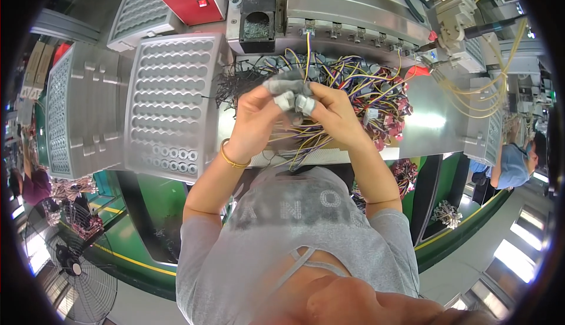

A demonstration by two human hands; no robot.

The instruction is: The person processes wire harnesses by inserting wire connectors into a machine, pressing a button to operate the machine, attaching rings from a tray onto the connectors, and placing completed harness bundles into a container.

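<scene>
White-wrapped thumbs [305,106] tip 2 hands [254,116] [335,108] above 1 wire heap [376,89].

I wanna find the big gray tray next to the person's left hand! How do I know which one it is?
Start at the red box with yellow buttons, near the top. Just below it, left of the person's left hand, lies a gray tray with wavy rows. It's the gray tray closest to that hand, and silvery rings show in its lower rows.

1. We see bright light; panels [513,260] blown out lower right.
2. We mark glare on bench [428,119].
3. We note left hand [256,112], right hand [336,112] slightly soft.
4. We get bent edges, black rim.
</scene>
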